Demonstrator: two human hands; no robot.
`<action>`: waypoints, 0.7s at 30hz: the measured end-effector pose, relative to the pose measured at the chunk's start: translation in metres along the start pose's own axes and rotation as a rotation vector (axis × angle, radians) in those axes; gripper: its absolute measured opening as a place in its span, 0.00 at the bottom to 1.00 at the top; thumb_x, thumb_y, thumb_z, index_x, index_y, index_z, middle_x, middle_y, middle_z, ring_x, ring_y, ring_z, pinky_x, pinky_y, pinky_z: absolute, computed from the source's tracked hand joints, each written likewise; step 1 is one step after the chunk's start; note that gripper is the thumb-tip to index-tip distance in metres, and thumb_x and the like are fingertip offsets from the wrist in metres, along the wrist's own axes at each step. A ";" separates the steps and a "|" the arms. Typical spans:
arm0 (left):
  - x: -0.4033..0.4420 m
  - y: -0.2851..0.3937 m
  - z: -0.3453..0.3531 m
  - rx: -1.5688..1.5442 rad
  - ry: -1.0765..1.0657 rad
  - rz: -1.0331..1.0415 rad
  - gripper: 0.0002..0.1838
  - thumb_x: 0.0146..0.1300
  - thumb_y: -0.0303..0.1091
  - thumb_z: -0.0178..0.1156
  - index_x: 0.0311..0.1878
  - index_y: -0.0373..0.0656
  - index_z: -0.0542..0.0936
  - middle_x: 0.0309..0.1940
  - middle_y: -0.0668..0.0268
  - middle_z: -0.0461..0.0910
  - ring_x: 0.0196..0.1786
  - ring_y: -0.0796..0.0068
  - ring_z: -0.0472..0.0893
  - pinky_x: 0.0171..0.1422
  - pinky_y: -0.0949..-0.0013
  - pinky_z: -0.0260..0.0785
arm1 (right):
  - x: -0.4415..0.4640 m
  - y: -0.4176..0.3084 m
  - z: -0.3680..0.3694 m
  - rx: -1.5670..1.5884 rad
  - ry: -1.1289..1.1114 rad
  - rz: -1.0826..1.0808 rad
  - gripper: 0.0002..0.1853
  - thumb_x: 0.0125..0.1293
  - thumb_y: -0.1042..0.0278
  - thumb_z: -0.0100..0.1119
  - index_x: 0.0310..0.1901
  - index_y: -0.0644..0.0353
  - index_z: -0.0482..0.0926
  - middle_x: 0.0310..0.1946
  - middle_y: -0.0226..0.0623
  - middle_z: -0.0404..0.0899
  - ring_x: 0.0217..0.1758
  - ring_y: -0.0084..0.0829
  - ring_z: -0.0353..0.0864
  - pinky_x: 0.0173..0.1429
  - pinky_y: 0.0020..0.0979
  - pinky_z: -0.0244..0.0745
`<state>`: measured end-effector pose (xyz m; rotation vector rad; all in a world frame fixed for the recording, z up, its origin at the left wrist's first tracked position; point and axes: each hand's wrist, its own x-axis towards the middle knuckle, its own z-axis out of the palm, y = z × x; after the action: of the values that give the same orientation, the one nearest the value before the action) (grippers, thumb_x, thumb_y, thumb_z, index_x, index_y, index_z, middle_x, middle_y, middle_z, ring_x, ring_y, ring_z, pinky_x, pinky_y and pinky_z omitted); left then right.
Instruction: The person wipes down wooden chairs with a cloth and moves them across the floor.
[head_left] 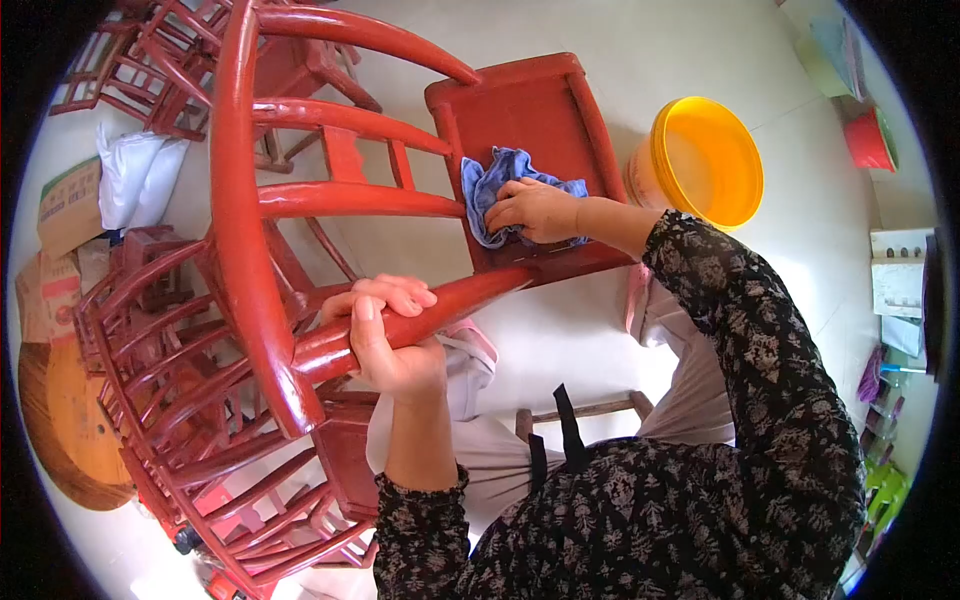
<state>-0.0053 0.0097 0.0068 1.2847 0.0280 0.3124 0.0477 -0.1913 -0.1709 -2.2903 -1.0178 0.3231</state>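
A red wooden chair [520, 110] is tipped toward me, its slatted back reaching to the left. My left hand [392, 335] wraps around a thick post of the chair's back, thumb on the near side. On the red seat, my right hand [535, 210] presses a crumpled blue cloth [484, 200], its fingers curled into the fabric. Part of the cloth is hidden under that hand. Just right of the seat stands a yellow bucket [745, 165], with what looks like liquid inside.
More red chairs [230, 480] crowd the left side, with others at the upper left. White bags [140, 180] and a cardboard box [68, 208] sit at the far left, above a round wooden piece [75, 430]. A red container [868, 140] stands at the right.
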 end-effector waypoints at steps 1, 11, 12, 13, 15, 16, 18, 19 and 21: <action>0.000 0.000 0.000 0.005 0.001 -0.003 0.08 0.60 0.38 0.48 0.30 0.45 0.63 0.15 0.66 0.66 0.20 0.70 0.69 0.31 0.65 0.66 | -0.001 0.000 0.004 0.006 0.000 0.000 0.21 0.46 0.76 0.53 0.44 0.52 0.81 0.55 0.25 0.74 0.55 0.36 0.69 0.61 0.39 0.63; -0.001 -0.005 -0.010 -0.037 -0.046 0.039 0.08 0.60 0.36 0.46 0.31 0.43 0.63 0.16 0.64 0.67 0.20 0.69 0.70 0.32 0.63 0.68 | 0.009 -0.020 -0.020 0.486 -0.270 0.477 0.19 0.51 0.74 0.53 0.47 0.59 0.79 0.46 0.39 0.80 0.48 0.38 0.77 0.52 0.33 0.71; 0.000 -0.006 -0.008 -0.031 -0.047 0.036 0.08 0.60 0.36 0.46 0.31 0.43 0.63 0.16 0.64 0.67 0.20 0.69 0.70 0.32 0.63 0.68 | 0.010 -0.005 -0.014 0.596 -0.181 0.464 0.20 0.53 0.71 0.54 0.50 0.60 0.77 0.43 0.44 0.80 0.45 0.39 0.79 0.53 0.32 0.71; -0.001 -0.005 -0.007 -0.016 -0.049 0.045 0.08 0.61 0.36 0.45 0.32 0.43 0.63 0.16 0.64 0.67 0.20 0.69 0.70 0.32 0.63 0.68 | 0.008 -0.006 -0.009 0.603 -0.182 0.465 0.20 0.53 0.71 0.54 0.50 0.60 0.77 0.43 0.44 0.80 0.45 0.39 0.79 0.53 0.32 0.71; -0.001 -0.003 -0.004 -0.004 -0.050 0.053 0.08 0.61 0.37 0.45 0.32 0.43 0.63 0.16 0.64 0.66 0.20 0.69 0.70 0.32 0.63 0.68 | 0.004 -0.018 -0.005 0.599 -0.157 0.421 0.21 0.52 0.70 0.52 0.50 0.58 0.77 0.44 0.47 0.79 0.46 0.43 0.79 0.53 0.36 0.71; -0.001 -0.002 -0.002 0.015 -0.038 0.037 0.09 0.60 0.39 0.46 0.30 0.45 0.63 0.16 0.66 0.66 0.20 0.71 0.69 0.32 0.64 0.66 | -0.001 -0.014 0.011 0.541 -0.171 0.265 0.22 0.52 0.72 0.49 0.51 0.57 0.77 0.44 0.46 0.80 0.47 0.44 0.78 0.53 0.37 0.71; -0.001 -0.002 -0.001 0.033 -0.027 0.024 0.10 0.59 0.42 0.46 0.29 0.47 0.63 0.16 0.68 0.65 0.21 0.72 0.68 0.32 0.66 0.64 | -0.006 -0.022 0.016 0.414 -0.160 0.130 0.22 0.52 0.73 0.48 0.52 0.56 0.77 0.44 0.46 0.80 0.46 0.45 0.78 0.53 0.39 0.71; -0.001 -0.002 -0.001 0.041 -0.028 0.019 0.10 0.59 0.42 0.46 0.29 0.47 0.63 0.16 0.68 0.65 0.21 0.72 0.68 0.32 0.66 0.64 | -0.008 -0.025 0.017 0.288 -0.149 -0.005 0.23 0.52 0.75 0.46 0.52 0.54 0.77 0.44 0.45 0.80 0.46 0.45 0.78 0.53 0.40 0.71; -0.001 -0.001 -0.001 0.051 -0.035 0.017 0.10 0.59 0.42 0.46 0.29 0.47 0.63 0.16 0.68 0.65 0.21 0.72 0.68 0.32 0.66 0.63 | -0.008 -0.025 0.011 0.312 -0.162 0.008 0.24 0.51 0.75 0.46 0.53 0.52 0.77 0.44 0.45 0.80 0.44 0.46 0.79 0.51 0.43 0.71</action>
<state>-0.0060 0.0097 0.0052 1.3409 -0.0050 0.3053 0.0227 -0.1789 -0.1641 -2.0114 -0.9611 0.6333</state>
